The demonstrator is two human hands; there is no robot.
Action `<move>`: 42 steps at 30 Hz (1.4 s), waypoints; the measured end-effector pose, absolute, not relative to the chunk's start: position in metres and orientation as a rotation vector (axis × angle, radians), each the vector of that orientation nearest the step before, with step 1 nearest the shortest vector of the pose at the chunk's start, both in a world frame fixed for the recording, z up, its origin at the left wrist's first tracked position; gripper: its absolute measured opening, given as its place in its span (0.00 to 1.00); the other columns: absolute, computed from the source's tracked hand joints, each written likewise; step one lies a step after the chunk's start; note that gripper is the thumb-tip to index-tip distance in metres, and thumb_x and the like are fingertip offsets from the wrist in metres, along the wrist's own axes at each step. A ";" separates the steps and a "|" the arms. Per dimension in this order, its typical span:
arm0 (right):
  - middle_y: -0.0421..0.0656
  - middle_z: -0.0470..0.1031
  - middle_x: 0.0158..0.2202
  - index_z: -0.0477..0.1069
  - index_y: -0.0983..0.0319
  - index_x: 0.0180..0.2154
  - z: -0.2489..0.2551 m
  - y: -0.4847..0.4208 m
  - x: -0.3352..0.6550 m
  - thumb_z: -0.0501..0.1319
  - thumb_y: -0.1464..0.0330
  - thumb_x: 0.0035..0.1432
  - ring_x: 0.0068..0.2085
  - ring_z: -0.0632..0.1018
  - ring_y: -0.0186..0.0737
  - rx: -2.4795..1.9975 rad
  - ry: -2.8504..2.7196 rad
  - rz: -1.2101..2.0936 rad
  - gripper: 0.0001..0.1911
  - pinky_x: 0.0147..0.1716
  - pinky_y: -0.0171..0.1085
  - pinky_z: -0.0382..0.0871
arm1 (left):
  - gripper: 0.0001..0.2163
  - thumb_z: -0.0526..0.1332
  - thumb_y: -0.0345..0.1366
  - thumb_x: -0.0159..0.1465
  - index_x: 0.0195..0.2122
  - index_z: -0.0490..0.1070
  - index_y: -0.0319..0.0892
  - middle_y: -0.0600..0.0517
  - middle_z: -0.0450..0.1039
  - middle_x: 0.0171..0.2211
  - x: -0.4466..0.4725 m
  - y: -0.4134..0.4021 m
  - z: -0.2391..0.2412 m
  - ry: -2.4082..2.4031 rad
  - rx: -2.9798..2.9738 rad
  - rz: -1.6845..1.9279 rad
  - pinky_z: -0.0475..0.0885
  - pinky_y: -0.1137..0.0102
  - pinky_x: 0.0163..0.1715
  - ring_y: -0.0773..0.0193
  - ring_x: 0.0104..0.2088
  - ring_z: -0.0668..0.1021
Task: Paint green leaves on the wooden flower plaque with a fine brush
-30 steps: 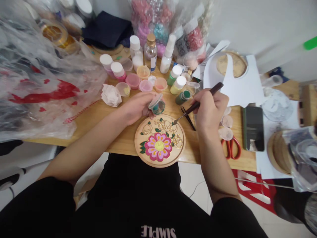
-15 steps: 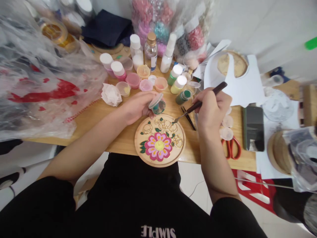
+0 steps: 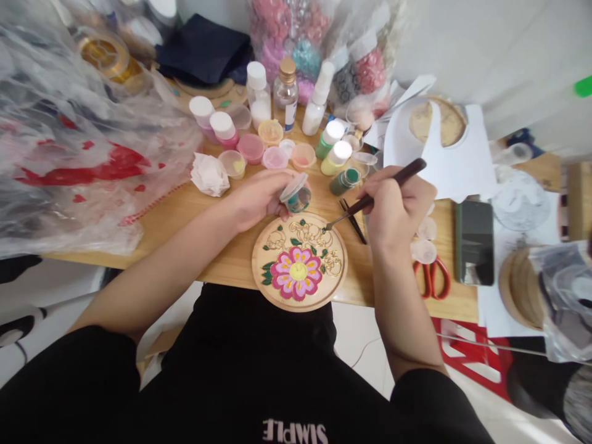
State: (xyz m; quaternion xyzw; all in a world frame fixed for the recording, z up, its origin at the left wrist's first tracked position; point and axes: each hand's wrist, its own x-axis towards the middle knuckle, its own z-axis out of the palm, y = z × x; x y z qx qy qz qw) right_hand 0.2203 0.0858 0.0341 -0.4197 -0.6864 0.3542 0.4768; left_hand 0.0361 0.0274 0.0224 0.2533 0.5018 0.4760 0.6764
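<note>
A round wooden disc (image 3: 299, 261) lies at the table's near edge, painted with a pink flower, green leaves and gold outlines. My right hand (image 3: 396, 206) grips a dark-handled tool (image 3: 372, 196) whose metal tip rests on the disc's upper right part. My left hand (image 3: 259, 197) holds a small open pot of teal paint (image 3: 297, 196) just above the disc's top edge, its lid tipped up.
Small paint pots (image 3: 252, 148) and white-capped bottles (image 3: 259, 98) crowd the table behind. Crumpled tissue (image 3: 210, 174) lies left, plastic bags (image 3: 69, 142) further left. Tweezers (image 3: 352, 221), red scissors (image 3: 431, 275), a phone (image 3: 473, 242) and white paper (image 3: 444, 154) are on the right.
The view has shifted slightly; both hands and the tool stay almost in place over the disc.
</note>
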 end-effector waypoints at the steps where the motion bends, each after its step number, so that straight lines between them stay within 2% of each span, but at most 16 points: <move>1: 0.36 0.64 0.16 0.65 0.60 0.17 0.034 0.085 0.221 0.55 0.73 0.54 0.20 0.66 0.30 -1.015 -1.692 0.863 0.15 0.22 0.34 0.64 | 0.09 0.58 0.28 0.64 0.28 0.74 0.36 0.53 0.71 0.22 0.037 0.028 0.023 1.129 0.566 1.070 0.66 0.79 0.17 0.72 0.19 0.72; 8: 0.36 0.65 0.17 0.66 0.59 0.18 0.037 0.082 0.225 0.54 0.73 0.50 0.20 0.66 0.31 -0.930 -1.808 0.838 0.11 0.21 0.35 0.62 | 0.14 0.52 0.23 0.65 0.26 0.73 0.36 0.52 0.70 0.20 0.039 0.029 0.030 1.184 0.519 1.052 0.66 0.77 0.15 0.71 0.17 0.71; 15: 0.36 0.66 0.17 0.66 0.57 0.20 0.036 0.080 0.228 0.54 0.72 0.49 0.21 0.66 0.33 -0.893 -1.890 0.762 0.09 0.21 0.37 0.60 | 0.13 0.53 0.24 0.67 0.27 0.73 0.36 0.53 0.70 0.21 0.038 0.028 0.029 1.168 0.547 1.048 0.66 0.77 0.16 0.72 0.17 0.71; 21: 0.35 0.62 0.16 0.64 0.58 0.19 0.035 0.081 0.226 0.54 0.73 0.47 0.20 0.63 0.31 -0.891 -1.851 0.732 0.08 0.21 0.36 0.57 | 0.13 0.53 0.24 0.66 0.27 0.72 0.36 0.53 0.70 0.21 0.040 0.029 0.031 1.164 0.544 1.063 0.66 0.77 0.15 0.72 0.16 0.71; 27: 0.36 0.62 0.16 0.64 0.58 0.19 0.034 0.080 0.226 0.54 0.73 0.49 0.20 0.63 0.31 -0.953 -1.845 0.686 0.09 0.21 0.37 0.56 | 0.14 0.52 0.22 0.65 0.26 0.73 0.36 0.53 0.70 0.20 0.041 0.029 0.032 1.195 0.515 1.062 0.66 0.77 0.14 0.71 0.16 0.71; 34: 0.36 0.61 0.16 0.64 0.58 0.19 0.029 0.081 0.228 0.56 0.73 0.51 0.20 0.63 0.31 -0.978 -1.829 0.700 0.10 0.22 0.37 0.56 | 0.11 0.56 0.26 0.65 0.27 0.74 0.36 0.52 0.71 0.21 0.038 0.028 0.026 1.148 0.548 1.076 0.66 0.76 0.16 0.71 0.17 0.71; 42: 0.35 0.60 0.16 0.64 0.59 0.19 0.031 0.081 0.225 0.56 0.73 0.50 0.20 0.64 0.31 -0.986 -1.788 0.680 0.10 0.21 0.37 0.55 | 0.14 0.51 0.23 0.65 0.26 0.72 0.36 0.53 0.70 0.20 0.042 0.030 0.035 1.238 0.524 1.033 0.64 0.75 0.15 0.71 0.17 0.70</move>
